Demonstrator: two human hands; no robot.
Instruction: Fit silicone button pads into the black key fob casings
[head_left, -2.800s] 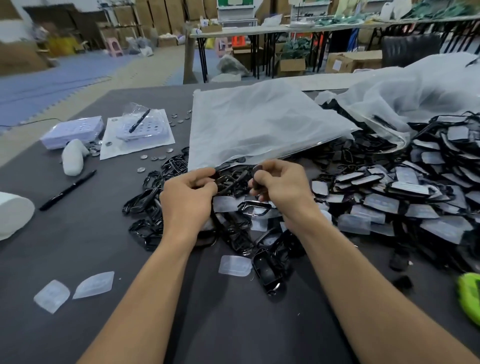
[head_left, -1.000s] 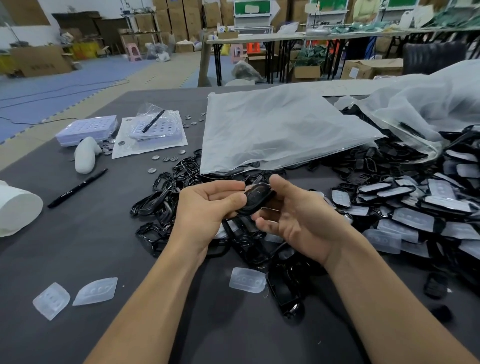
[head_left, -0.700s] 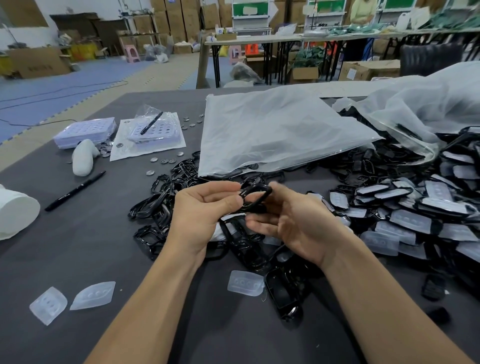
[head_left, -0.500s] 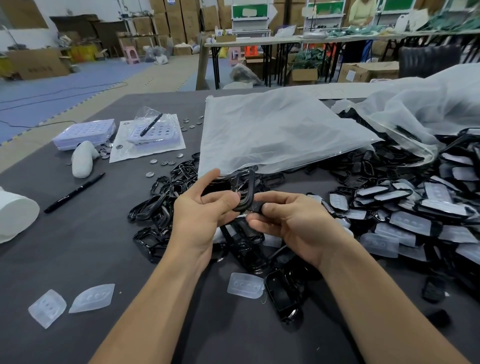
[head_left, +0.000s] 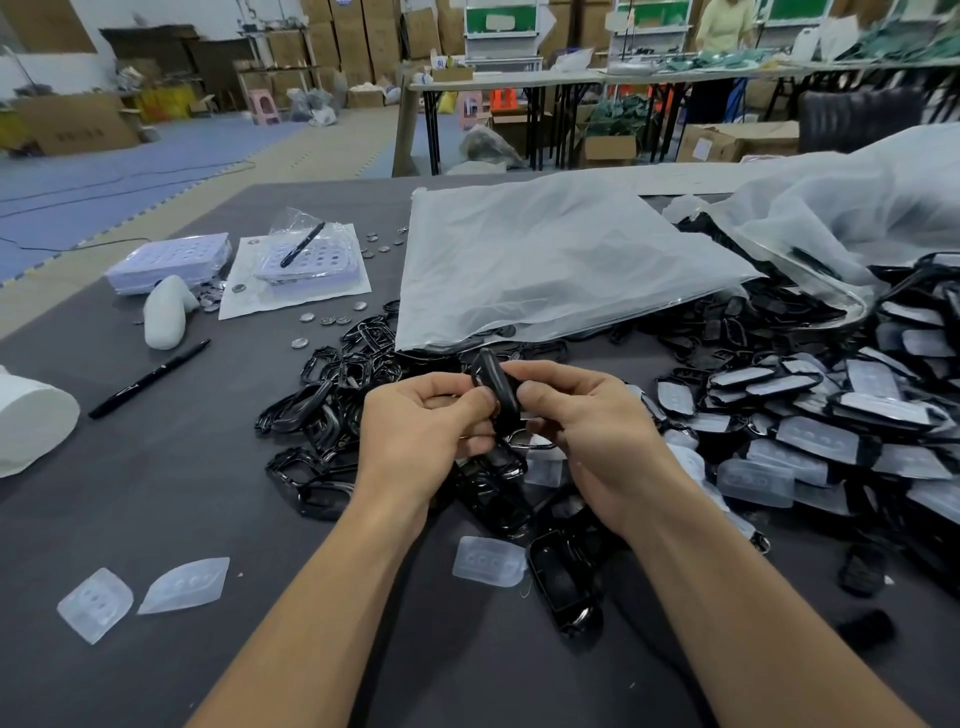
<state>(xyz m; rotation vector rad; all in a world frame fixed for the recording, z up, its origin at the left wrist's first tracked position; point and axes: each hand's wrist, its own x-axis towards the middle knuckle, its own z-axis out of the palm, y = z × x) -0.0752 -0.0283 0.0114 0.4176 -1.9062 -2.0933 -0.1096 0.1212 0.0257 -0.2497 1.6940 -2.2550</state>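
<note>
p1: both hands on one black key fob casing (head_left: 496, 387). left hand (head_left: 421, 421) pinches its near edge, thumb and curled fingers. right hand (head_left: 592, 431) pinches the other edge, thumb on top. casing stands edge-up between them, lifted off the table (head_left: 156, 493).
p2: pad in it?
p1: can't tell, fingers cover the opening.
p2: where over the table?
p1: above the heap of empty casings (head_left: 332, 384), just in front of the frosted plastic bag (head_left: 545, 260).
p2: loose pads?
p1: one silicone button pad (head_left: 485, 562) flat on the table between the forearms, just beside a lone empty casing (head_left: 561, 577) on its right. two more pads (head_left: 96, 603) side by side at front left, well apart from the heap.
p2: right side?
p1: big pile of casings with pads showing (head_left: 831, 426), runs out of frame.
p2: rest?
p1: black pen (head_left: 148, 379) left of the heap, small round metal discs (head_left: 306, 317) scattered behind the heap, white hole trays (head_left: 171, 260) at back left.
</note>
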